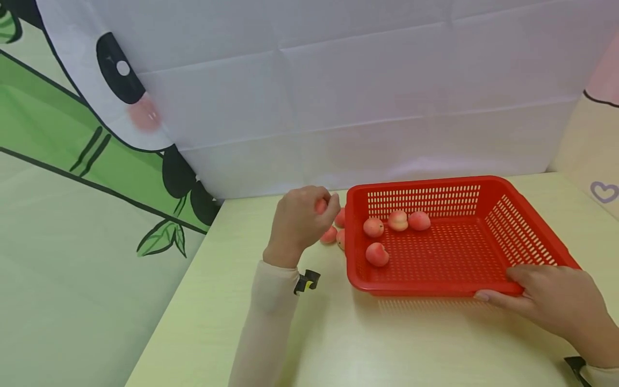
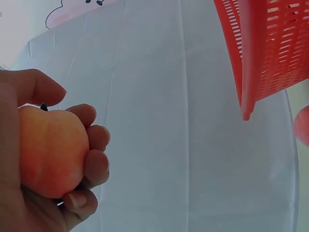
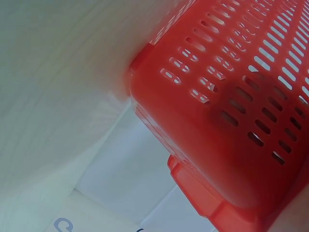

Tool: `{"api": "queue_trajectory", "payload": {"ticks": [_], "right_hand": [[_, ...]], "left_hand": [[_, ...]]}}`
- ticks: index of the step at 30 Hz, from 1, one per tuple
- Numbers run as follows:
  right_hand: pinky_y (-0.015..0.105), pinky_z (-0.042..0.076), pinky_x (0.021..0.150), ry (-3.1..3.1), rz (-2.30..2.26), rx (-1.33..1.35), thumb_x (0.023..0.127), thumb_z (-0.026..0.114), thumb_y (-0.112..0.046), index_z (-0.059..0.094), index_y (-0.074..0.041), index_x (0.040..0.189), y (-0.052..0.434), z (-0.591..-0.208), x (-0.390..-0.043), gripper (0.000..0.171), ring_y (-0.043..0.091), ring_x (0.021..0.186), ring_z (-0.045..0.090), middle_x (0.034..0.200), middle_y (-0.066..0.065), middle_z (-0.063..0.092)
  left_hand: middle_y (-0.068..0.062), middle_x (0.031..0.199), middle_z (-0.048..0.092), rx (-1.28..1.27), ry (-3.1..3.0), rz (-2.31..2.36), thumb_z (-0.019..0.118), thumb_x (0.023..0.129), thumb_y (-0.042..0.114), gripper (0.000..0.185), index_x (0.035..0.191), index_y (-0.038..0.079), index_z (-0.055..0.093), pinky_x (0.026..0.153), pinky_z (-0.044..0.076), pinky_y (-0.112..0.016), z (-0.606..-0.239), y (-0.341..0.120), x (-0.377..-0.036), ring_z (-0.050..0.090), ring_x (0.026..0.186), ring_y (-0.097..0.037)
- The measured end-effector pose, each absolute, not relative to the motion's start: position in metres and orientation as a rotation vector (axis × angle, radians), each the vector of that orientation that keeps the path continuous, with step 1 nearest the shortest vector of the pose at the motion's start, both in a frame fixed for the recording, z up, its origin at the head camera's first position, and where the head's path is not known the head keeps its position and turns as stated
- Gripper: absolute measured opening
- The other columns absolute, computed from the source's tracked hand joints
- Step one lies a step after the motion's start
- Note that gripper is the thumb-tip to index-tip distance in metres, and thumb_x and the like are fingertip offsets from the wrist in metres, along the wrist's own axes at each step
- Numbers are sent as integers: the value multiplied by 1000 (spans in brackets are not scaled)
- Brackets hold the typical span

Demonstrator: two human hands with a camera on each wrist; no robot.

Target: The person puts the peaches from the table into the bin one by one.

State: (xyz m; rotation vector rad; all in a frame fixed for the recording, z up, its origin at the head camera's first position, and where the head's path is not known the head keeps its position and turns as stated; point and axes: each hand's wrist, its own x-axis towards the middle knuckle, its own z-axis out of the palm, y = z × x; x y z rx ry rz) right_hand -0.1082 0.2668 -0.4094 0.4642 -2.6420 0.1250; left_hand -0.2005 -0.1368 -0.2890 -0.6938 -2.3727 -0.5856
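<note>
While the left hand (image 1: 301, 217) curls its grip round a peach (image 2: 50, 152) beside the red basket (image 1: 527, 239), right hand (image 1: 556, 298) pinches the basket's near rim on the table (image 1: 387, 344); no legible writing.

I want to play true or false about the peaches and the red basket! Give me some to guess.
1. The left hand holds a peach. True.
2. The red basket has four peaches inside. True.
3. The right hand holds a peach too. False: it holds the basket's near rim.
4. The basket is blue. False: it is red.
5. Some peaches lie on the table left of the basket. True.
</note>
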Motion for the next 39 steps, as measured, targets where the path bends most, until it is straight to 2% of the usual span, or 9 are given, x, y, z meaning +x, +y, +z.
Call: {"api": "queue_trajectory", "payload": {"ticks": [5,9,14,17,21,24,31,34,39], "right_hand": [[28,25,51,-2652,121,460,77,70,-86,59,-21,70,267,-407,-109,66,5,52,31,56,-16,36],[28,25,51,-2656,116,460,77,70,-85,58,-21,70,266,-406,-110,66,6,52,31,56,-15,34],[28,27,50,-2683,105,451,77,70,-85,62,-19,72,265,-403,-110,67,6,52,33,56,-15,38],[28,29,50,-2719,96,433,76,71,-84,64,-18,73,265,-401,-109,66,7,52,35,56,-14,40],[28,28,52,-2753,83,408,77,71,-84,61,-19,72,265,-401,-107,66,8,52,35,55,-12,36],[27,28,51,-2742,84,411,76,70,-85,60,-20,71,264,-402,-106,66,8,52,33,55,-13,34],[26,22,52,-2657,110,438,75,69,-87,48,-25,66,265,-408,-105,67,4,51,27,55,-15,28],[26,21,52,-2639,111,447,75,69,-88,42,-26,64,265,-410,-105,68,3,51,24,55,-15,25],[26,21,52,-2639,112,447,74,73,-84,42,-27,63,265,-410,-107,66,4,51,24,54,-15,26]], "left_hand": [[0,68,52,-735,-2404,-589,67,99,19,21,80,9,67,52,40,-29,-283,-131,-193,46,60,-16],[-1,83,56,-806,-2451,-621,71,98,19,12,102,7,72,60,47,-30,-277,-128,-186,51,69,-15],[-7,122,61,-914,-2462,-633,70,95,17,50,143,7,62,86,56,-31,-269,-126,-177,58,104,-18],[-8,133,55,-955,-2484,-676,63,94,16,61,154,9,54,88,55,-31,-266,-123,-175,55,109,-18],[-7,133,51,-1021,-2519,-685,54,95,16,55,150,11,59,80,51,-30,-261,-117,-176,54,97,-14],[-8,131,51,-1095,-2518,-653,51,97,13,46,141,11,64,80,50,-27,-255,-112,-179,55,93,-14],[-6,118,52,-1323,-2454,-505,62,98,7,38,136,6,65,85,46,-18,-233,-91,-181,54,104,-15],[-4,111,53,-1406,-2425,-422,67,98,6,37,135,4,64,84,44,-15,-221,-76,-181,52,104,-16],[-1,108,54,-1471,-2466,-274,67,99,12,37,134,4,60,88,43,-14,-205,-51,-188,54,101,-13]]}}
